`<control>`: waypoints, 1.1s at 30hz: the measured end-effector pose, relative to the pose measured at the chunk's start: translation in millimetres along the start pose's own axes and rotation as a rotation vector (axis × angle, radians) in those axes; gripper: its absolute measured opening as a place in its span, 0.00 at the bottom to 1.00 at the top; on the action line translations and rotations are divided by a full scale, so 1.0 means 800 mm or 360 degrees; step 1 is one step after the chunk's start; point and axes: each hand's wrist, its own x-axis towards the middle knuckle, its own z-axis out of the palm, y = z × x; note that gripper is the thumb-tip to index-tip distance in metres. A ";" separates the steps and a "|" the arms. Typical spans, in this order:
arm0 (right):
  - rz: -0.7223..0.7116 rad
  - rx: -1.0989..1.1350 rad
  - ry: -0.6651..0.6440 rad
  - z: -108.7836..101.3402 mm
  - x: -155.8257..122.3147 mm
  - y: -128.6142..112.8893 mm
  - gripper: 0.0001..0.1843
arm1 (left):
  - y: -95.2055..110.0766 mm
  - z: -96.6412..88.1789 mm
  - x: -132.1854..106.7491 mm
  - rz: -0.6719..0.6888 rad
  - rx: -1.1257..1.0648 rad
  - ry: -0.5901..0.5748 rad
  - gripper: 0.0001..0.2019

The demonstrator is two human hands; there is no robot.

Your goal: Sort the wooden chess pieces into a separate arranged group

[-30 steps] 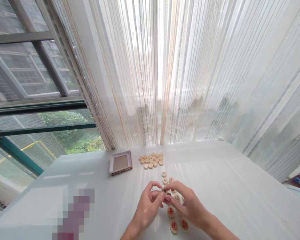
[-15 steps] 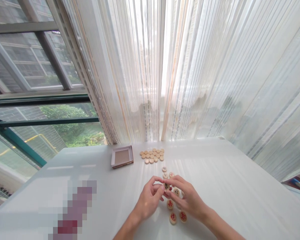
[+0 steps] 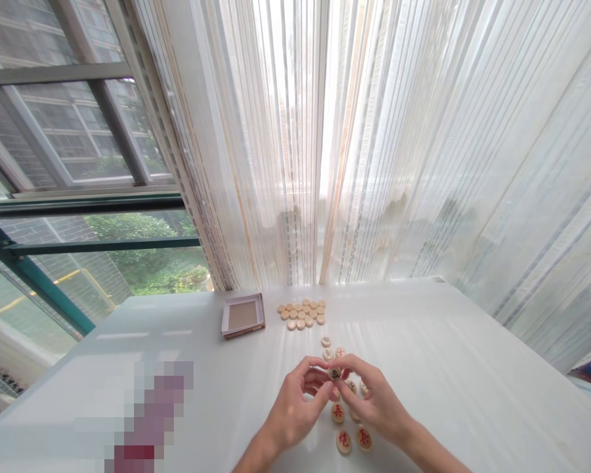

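Note:
A round wooden Chinese chess piece (image 3: 334, 373) with a black character is held up between my two hands. My right hand (image 3: 374, 401) pinches it between thumb and index finger. On its left edge are the curled fingers of my left hand (image 3: 295, 399), closed around that side with the thumb just below. Under and around my hands lie more chess pieces, partly covered by my fingers. Nearest me are a red-marked piece (image 3: 343, 441), another red one (image 3: 364, 437) and a third (image 3: 337, 412). Beyond my fingertips sit a red-marked piece (image 3: 340, 353) and two black-marked ones (image 3: 328, 354).
Several pieces (image 3: 300, 315) with no visible marks stand grouped at the table's far side. Left of them is a shallow open box (image 3: 224, 322). The white table (image 3: 453, 381) runs up to a sheer striped curtain (image 3: 374, 164). A pixelated patch (image 3: 150, 414) hides something at left.
The held piece has turned in my fingers, and my left hand has shifted slightly right around it. The camera view has tilted a little, so everything sits lower in the picture.

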 end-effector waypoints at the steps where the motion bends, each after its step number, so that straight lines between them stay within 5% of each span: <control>1: -0.0002 0.0017 -0.0005 0.000 0.001 -0.001 0.12 | 0.001 0.000 0.000 0.0010 0.0021 0.0011 0.16; 14: 0.0107 0.0095 -0.0011 0.001 0.000 -0.005 0.16 | 0.002 0.000 0.000 0.0128 0.0208 0.0191 0.13; 33: 0.0187 0.0369 -0.0071 0.002 0.003 -0.011 0.11 | 0.000 -0.003 -0.004 0.0182 0.0413 0.0107 0.12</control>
